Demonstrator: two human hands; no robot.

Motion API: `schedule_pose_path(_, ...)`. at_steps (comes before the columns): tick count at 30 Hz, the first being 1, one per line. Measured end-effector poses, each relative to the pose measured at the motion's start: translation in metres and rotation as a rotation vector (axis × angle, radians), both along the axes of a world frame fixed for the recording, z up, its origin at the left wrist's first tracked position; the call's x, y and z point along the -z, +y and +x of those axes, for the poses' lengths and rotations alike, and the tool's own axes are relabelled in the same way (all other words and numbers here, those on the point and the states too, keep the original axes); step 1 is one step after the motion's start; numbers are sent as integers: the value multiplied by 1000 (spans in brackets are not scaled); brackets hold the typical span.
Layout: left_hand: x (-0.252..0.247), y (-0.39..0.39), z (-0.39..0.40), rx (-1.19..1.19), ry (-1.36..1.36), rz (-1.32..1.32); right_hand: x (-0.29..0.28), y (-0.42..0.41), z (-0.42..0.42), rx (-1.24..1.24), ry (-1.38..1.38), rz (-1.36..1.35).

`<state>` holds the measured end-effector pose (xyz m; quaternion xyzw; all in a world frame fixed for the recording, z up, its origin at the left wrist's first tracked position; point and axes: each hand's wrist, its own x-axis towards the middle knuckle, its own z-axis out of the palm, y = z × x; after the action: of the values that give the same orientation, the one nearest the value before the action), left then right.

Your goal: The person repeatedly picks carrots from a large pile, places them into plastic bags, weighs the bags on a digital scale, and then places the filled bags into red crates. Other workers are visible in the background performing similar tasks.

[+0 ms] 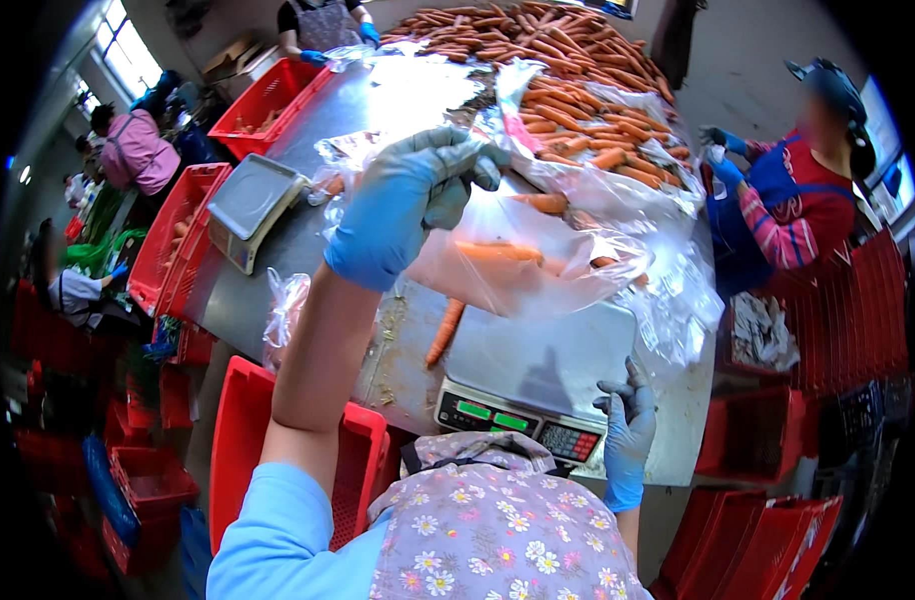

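Note:
My left hand (420,199), in a blue glove with dirty fingertips, is raised over the table and pinches the gathered top of a clear plastic bag (495,289). The bag slants down to the right from my fingers, with a carrot (499,252) showing through its film. Below the bag is the flat metal pan of a digital scale (536,356), its displays lit green. My right hand (628,424), gloved too, is beside the scale's front right corner, fingers apart and holding nothing. One loose carrot (445,331) lies along the left side of the pan.
A big carrot heap (532,37) covers the table's far end, with an opened sack of carrots (577,124) nearer. Crumpled clear bags (679,300) lie right. A second scale (251,202) and red crates (180,232) line the left. A co-worker (787,180) stands at right.

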<state>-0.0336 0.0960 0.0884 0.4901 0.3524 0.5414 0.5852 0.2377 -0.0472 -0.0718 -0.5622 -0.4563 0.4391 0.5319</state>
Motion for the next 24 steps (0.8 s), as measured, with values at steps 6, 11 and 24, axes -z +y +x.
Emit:
schedule_pose_path(6, 92, -19, 32, 0, -254, -236, 3, -12, 19, 50, 2, -33)
schedule_pose_path(11, 130, -41, 31, -67, -61, -311, 6, -16, 27, 117, 1, 12)
schedule_pose_path(24, 104, -97, 7, -718, 398, 292, -6, -22, 44, 199, -112, 38)
